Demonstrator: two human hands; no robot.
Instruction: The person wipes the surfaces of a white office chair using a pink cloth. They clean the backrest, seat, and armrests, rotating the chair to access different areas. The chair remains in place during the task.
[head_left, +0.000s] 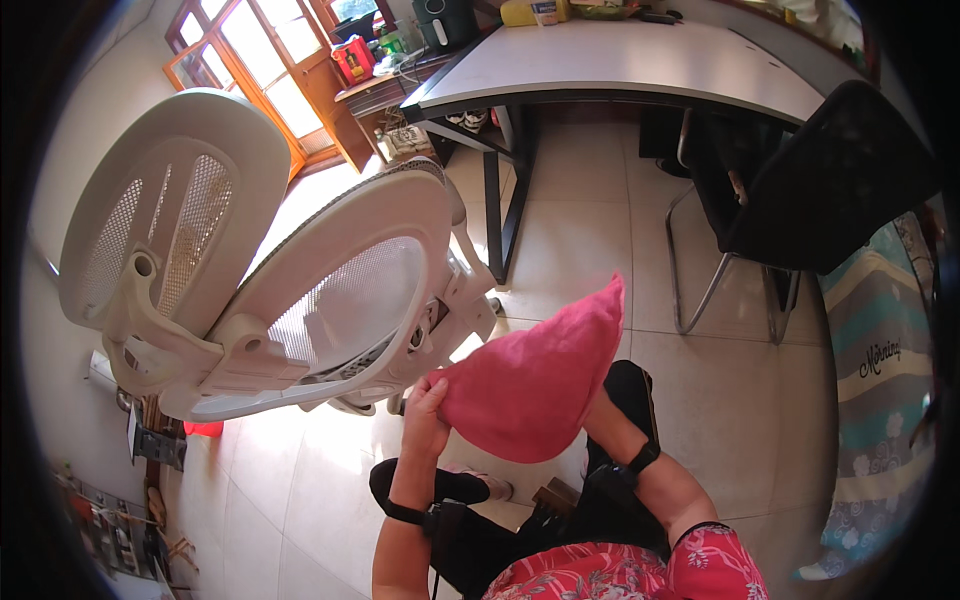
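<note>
A pink cloth (532, 379) is spread in the air above my lap, its far right corner rising to a point. My left hand (426, 409) pinches the cloth's left edge between thumb and fingers. Behind the right part of the cloth, my right hand is hidden; only the wrist and forearm (675, 480) show. To the left of the cloth stands a pale office chair (360, 292) with mesh panels, turned on an angle. Its headrest or upper back (176, 202) reaches toward the wall. Both my wrists wear dark straps.
A white-topped table (600, 60) with a black metal frame stands ahead. At right are a black chair (817, 187) on metal legs and a striped fabric (877, 360). A red container (204, 428) sits on the tiled floor (712, 405) behind the office chair.
</note>
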